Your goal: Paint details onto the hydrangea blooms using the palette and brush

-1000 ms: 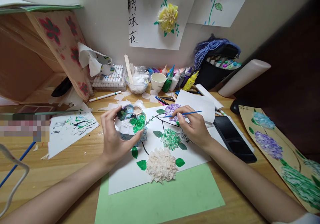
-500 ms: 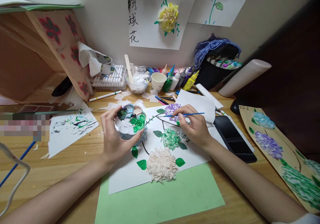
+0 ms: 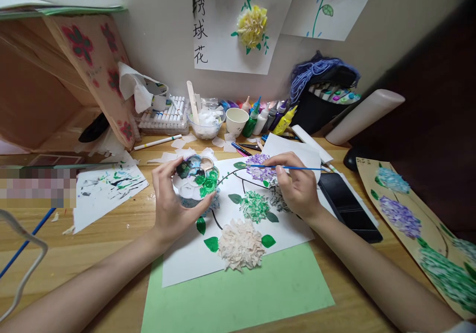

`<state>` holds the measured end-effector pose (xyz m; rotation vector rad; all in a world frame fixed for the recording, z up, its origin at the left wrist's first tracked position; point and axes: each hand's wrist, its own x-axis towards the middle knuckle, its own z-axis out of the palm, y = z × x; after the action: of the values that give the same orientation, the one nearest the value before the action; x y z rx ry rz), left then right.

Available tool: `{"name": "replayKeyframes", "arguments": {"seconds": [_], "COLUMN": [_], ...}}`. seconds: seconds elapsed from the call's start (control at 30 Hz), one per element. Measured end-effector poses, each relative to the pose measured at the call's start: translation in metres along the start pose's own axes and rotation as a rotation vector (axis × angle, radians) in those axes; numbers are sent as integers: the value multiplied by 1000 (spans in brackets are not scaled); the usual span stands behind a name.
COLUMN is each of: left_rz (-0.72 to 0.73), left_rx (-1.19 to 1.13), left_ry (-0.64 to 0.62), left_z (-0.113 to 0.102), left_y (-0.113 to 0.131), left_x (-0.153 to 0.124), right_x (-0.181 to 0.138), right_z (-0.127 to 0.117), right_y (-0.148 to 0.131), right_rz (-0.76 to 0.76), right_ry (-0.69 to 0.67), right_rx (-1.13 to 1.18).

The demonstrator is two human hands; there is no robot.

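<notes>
Between thumb and fingers, my left hand [image 3: 173, 199] grips a round paint palette [image 3: 188, 190] with wells of green, black, blue and beige paint, above the picture's left side. A thin blue paintbrush [image 3: 297, 167] is pinched in my right hand [image 3: 297, 186]; its tip points left, by a green leaf [image 3: 240, 165] beside the purple flower [image 3: 259, 166]. Under both hands lies white paper [image 3: 186, 268] with black stems, green leaves and raised flower heads: a green one [image 3: 255, 206], a cream one [image 3: 241, 245], and blue and dark ones partly covered by my hands.
Green paper [image 3: 238, 298] lies beneath the white sheet. Behind stand a marker box [image 3: 163, 122], a plastic bowl [image 3: 206, 127], a paper cup [image 3: 237, 122] and several paint bottles [image 3: 262, 119]. A black case [image 3: 349, 206] and a brown flower picture [image 3: 420, 233] lie right; a paint-smeared sheet [image 3: 107, 194] lies left.
My right hand has shifted slightly right, and the brush tip has moved from the stem up and right to the leaf by the purple flower. My left hand still holds the palette.
</notes>
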<state>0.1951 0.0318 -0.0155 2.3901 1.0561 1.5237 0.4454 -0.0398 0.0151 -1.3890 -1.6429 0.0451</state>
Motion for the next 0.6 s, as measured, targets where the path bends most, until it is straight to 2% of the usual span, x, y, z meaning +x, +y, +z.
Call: {"name": "replayKeyframes", "arguments": {"seconds": [0.17,0.27,0.37,0.5,0.6], "left_rz": [43,78,124,173,178], "left_rx": [-3,4,14,24,17], "left_ry": [-35,-87,-99,-104,-118], "left_z": [0,0,-1,-2,-2], "left_y": [3,6,8,9,9], "left_x": [-1,-3,-5,-8,-8], "right_x": [11,14,11,5,3], "right_z": [-12,-18,-21,-20,-17], "right_y": [0,-10,-28,-48,-50], "right_rz": [201,208,21,-299,-349], "right_ry": [66,147,111,-126,-227], "right_rx": [236,432,476,255,189]}}
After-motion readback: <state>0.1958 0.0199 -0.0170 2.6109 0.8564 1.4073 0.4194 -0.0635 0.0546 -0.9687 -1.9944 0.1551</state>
